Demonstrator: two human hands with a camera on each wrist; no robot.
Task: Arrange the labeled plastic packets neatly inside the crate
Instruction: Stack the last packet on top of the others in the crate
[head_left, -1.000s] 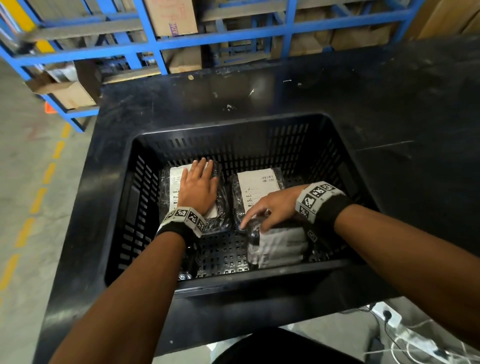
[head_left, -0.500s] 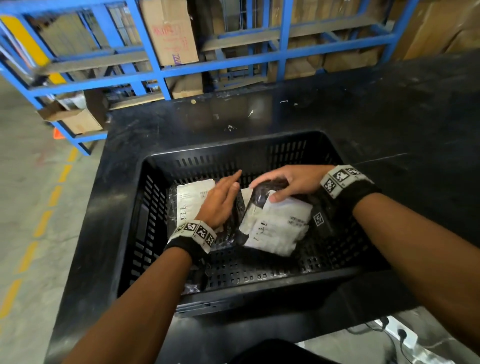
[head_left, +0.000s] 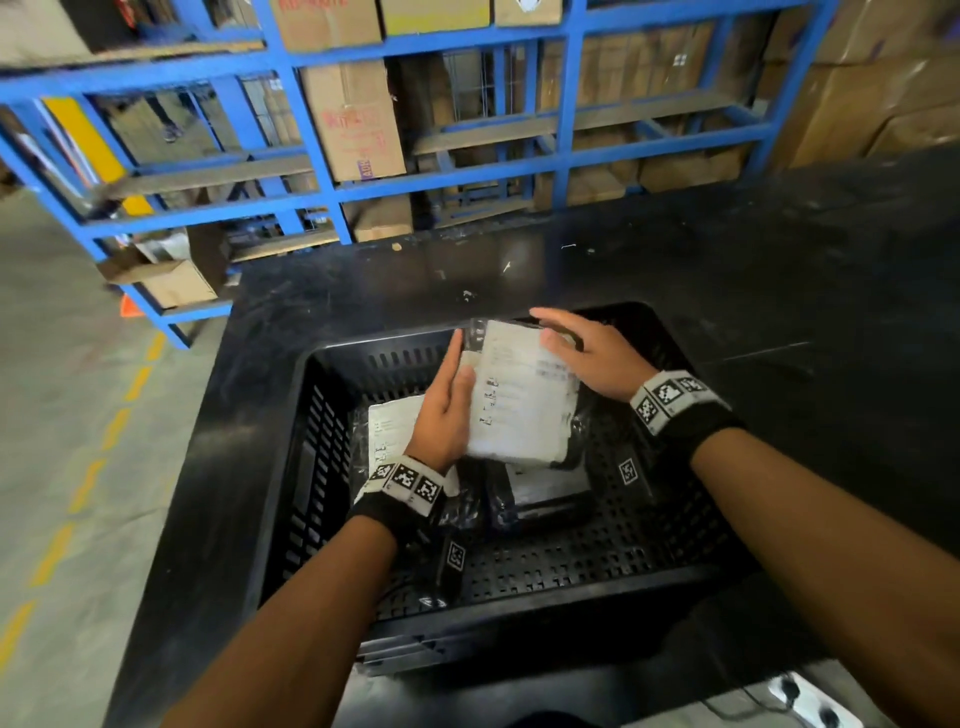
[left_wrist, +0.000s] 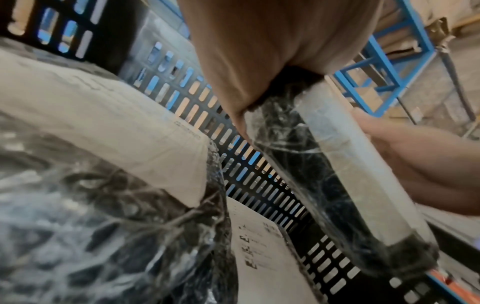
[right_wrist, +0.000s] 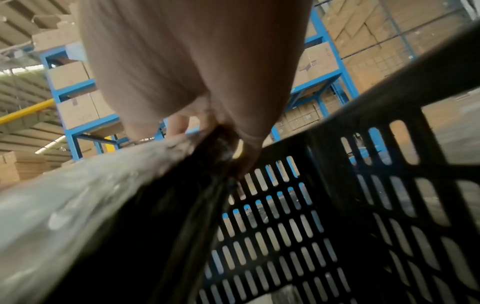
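Observation:
A black slotted crate (head_left: 280, 467) stands on a black table. Both hands hold one clear packet with a white label (head_left: 519, 400) tilted above the crate's far half. My left hand (head_left: 460, 358) grips its left edge, thumb on the label. My right hand (head_left: 545, 327) grips its far right corner, thumb on top. The left wrist view shows this packet (left_wrist: 324, 164) edge-on between my left palm (left_wrist: 259, 51) and the right hand's fingers (left_wrist: 415, 164). Two more labeled packets lie flat on the crate floor: one at the left (head_left: 389, 426), one under the raised packet (head_left: 545, 488).
Black table (head_left: 779, 291) extends right of and beyond the crate. Blue steel racks (head_left: 467, 176) with cardboard boxes stand behind it. Grey floor with a yellow dashed line (head_left: 104, 441) lies to the left. The crate's near floor (head_left: 571, 561) is bare.
The right hand lifted the near-right packet off the crate floor and carried it up toward the far side. The left hand left the left packet and took hold of the raised one.

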